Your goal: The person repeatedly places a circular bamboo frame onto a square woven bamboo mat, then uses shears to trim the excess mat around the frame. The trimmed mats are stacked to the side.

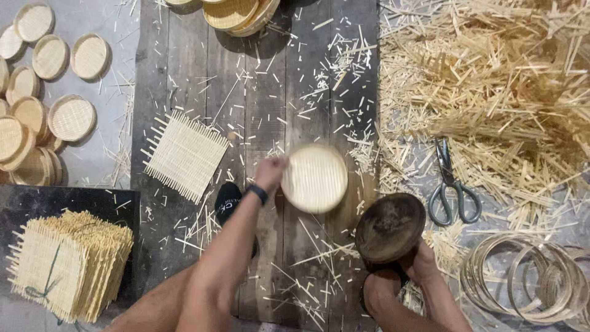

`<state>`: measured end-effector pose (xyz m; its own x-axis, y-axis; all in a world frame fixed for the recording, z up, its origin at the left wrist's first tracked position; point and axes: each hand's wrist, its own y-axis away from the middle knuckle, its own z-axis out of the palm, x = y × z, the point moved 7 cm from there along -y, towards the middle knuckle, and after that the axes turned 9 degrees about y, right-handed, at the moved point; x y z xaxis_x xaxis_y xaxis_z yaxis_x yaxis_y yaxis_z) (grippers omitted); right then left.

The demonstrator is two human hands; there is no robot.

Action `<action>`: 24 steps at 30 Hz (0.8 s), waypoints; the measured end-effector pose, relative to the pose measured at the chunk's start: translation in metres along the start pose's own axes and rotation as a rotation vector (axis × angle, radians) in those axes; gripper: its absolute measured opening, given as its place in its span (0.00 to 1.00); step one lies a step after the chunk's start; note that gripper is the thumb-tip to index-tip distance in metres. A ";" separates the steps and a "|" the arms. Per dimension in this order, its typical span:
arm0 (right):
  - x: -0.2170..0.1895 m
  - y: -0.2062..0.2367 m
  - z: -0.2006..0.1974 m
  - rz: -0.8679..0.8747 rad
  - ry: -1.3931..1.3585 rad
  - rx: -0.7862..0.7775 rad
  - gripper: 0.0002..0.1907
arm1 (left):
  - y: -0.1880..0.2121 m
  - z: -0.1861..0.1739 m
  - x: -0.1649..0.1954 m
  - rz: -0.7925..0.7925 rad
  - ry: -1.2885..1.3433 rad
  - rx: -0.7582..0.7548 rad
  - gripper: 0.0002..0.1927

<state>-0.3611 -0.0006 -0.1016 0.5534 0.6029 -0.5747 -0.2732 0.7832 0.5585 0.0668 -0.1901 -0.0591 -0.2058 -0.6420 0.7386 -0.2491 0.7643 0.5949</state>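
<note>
Dark wooden planks [258, 92] strewn with bamboo slivers fill the middle of the frame, with a heap of bamboo offcuts [491, 80] at upper right. At centre, the left hand [270, 172] has its grip closed on the edge of a round woven tray [314, 178], held just above the planks. Lower right, the right hand [421, 261] grasps a dark round wooden mould [390, 226] from beneath. Scissors [452, 187] lie right of the mould, thin bamboo hoops [522, 280] at lower right. A square woven mat [184, 155] lies left of centre, a bundle of such mats [67, 264] at lower left, finished trays [49, 92] at upper left.
</note>
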 end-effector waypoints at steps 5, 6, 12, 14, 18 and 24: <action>0.006 -0.006 0.000 0.024 0.019 0.052 0.32 | -0.062 -0.040 0.143 0.152 1.013 0.028 0.29; 0.005 -0.008 0.002 0.009 0.047 0.045 0.31 | -0.067 -0.036 0.160 0.110 1.113 -0.005 0.29; 0.006 -0.014 0.021 -0.031 0.117 0.003 0.30 | 0.021 0.070 0.135 0.363 0.257 -0.317 0.19; 0.010 -0.018 0.033 0.048 0.069 -0.010 0.30 | 0.071 0.111 0.079 0.357 -0.243 -0.318 0.21; -0.006 -0.032 0.065 0.079 0.148 0.084 0.33 | 0.132 0.153 -0.042 -0.353 0.467 -0.388 0.34; -0.053 -0.045 0.112 0.159 0.913 0.211 0.27 | 0.082 0.083 -0.023 0.200 0.386 -0.127 0.21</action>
<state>-0.2901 -0.0851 -0.0293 -0.3309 0.6561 -0.6783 -0.0958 0.6917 0.7158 -0.0279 -0.1174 -0.0536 0.1356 -0.4297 0.8927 -0.1172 0.8878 0.4451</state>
